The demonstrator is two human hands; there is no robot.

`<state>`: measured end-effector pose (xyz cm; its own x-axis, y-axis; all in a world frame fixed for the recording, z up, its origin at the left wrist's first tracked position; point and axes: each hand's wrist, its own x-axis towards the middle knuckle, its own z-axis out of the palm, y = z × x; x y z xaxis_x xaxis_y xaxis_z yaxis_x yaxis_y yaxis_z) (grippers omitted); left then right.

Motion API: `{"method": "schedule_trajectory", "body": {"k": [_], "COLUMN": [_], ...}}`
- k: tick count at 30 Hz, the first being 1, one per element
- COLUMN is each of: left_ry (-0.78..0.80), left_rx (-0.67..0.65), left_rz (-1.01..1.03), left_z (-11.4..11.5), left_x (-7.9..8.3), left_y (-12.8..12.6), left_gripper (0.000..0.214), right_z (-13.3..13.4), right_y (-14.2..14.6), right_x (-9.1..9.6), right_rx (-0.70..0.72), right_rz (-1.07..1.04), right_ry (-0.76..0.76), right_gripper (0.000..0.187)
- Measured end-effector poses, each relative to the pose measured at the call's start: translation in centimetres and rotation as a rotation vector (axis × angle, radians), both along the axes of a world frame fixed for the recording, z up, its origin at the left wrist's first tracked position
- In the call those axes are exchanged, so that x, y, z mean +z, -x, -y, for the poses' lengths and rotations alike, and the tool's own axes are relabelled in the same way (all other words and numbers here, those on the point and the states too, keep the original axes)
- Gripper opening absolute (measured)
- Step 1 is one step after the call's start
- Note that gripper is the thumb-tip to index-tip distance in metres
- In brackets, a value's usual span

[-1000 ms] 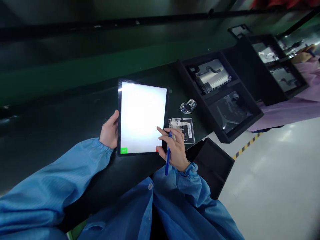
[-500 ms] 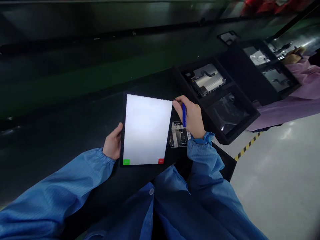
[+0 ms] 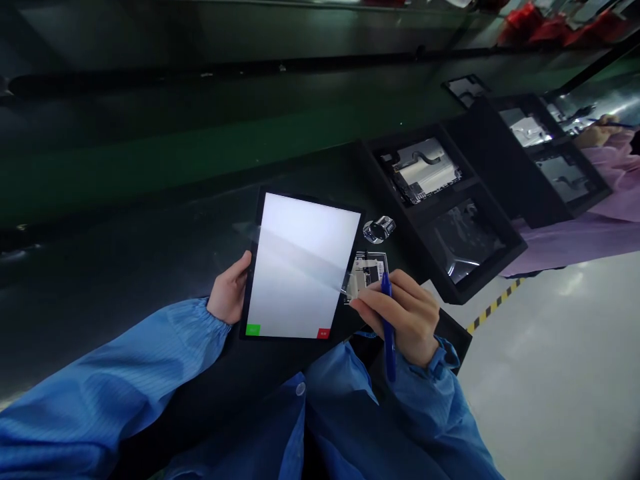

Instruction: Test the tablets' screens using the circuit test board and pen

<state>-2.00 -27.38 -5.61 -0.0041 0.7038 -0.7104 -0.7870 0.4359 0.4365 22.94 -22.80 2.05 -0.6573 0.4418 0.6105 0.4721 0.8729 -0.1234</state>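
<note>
My left hand (image 3: pixel 229 291) grips the left edge of a tablet screen (image 3: pixel 300 267), thumb on its border. The screen is lit white, with a green box and a red box in its bottom corners. My right hand (image 3: pixel 407 317) is closed right of the screen, with a blue pen (image 3: pixel 389 340) between its fingers. Its thumb and fingertip pinch the end of a clear strip (image 3: pixel 300 257) that slants across the screen. Just beyond the fingers lies a small circuit assembly (image 3: pixel 367 270), partly covered by the hand. A shiny metal cylinder (image 3: pixel 380 229) rests above it.
A black two-compartment tray (image 3: pixel 445 213) with device parts stands at the right. Behind it is another black tray (image 3: pixel 545 153), with a flat panel (image 3: pixel 466 89) nearby. A co-worker in a pink garment (image 3: pixel 590 233) is at far right. Red items (image 3: pixel 545 27) sit at the back.
My right hand has moved from the screen's upper right corner down and toward me. The clear strip now shows across the screen, and the metal cylinder has come into view. The tablet has tilted slightly.
</note>
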Motion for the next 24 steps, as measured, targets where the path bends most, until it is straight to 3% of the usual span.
{"method": "schedule_trajectory", "body": {"k": [8, 11, 14, 16, 18, 20, 22, 24], "left_ry": [-0.108, -0.139, -0.126, -0.109, -0.091, -0.062, -0.047, -0.070], "left_rx": [-0.030, -0.085, -0.170, -0.203, -0.198, -0.180, -0.173, -0.156], "left_rz": [0.033, 0.038, 0.018, -0.016, -0.052, -0.069, -0.048, 0.000], "left_z": [0.2, 0.2, 0.2, 0.2, 0.1, 0.0, -0.1, -0.1], "left_x": [-1.2, -1.3, -0.9, -0.5, -0.3, -0.2, -0.3, -0.5], "left_y": [0.4, 0.2, -0.1, -0.4, -0.5, -0.5, -0.4, -0.2], "left_gripper": [0.029, 0.035, 0.048, 0.051, 0.050, 0.048, 0.048, 0.047], "right_z": [1.0, -0.1, -2.6, -4.5, -6.2, -7.4, -8.1, -8.4], "right_y": [-2.6, -1.5, 2.1, 4.9, 7.1, 7.8, 7.1, 5.4], "right_x": [0.5, 1.6, 2.3, 2.3, 2.0, 1.3, 0.3, -0.9], "right_rx": [-0.145, -0.012, 0.184, 0.246, 0.218, 0.096, 0.019, 0.068], "right_rz": [0.009, -0.076, -0.208, -0.254, -0.348, -0.463, -0.567, -0.599], "right_ry": [0.057, 0.134, 0.208, 0.376, 0.552, 0.637, 0.683, 0.739], "right_gripper": [0.008, 0.013, 0.021, 0.026, 0.028, 0.029, 0.027, 0.017]}}
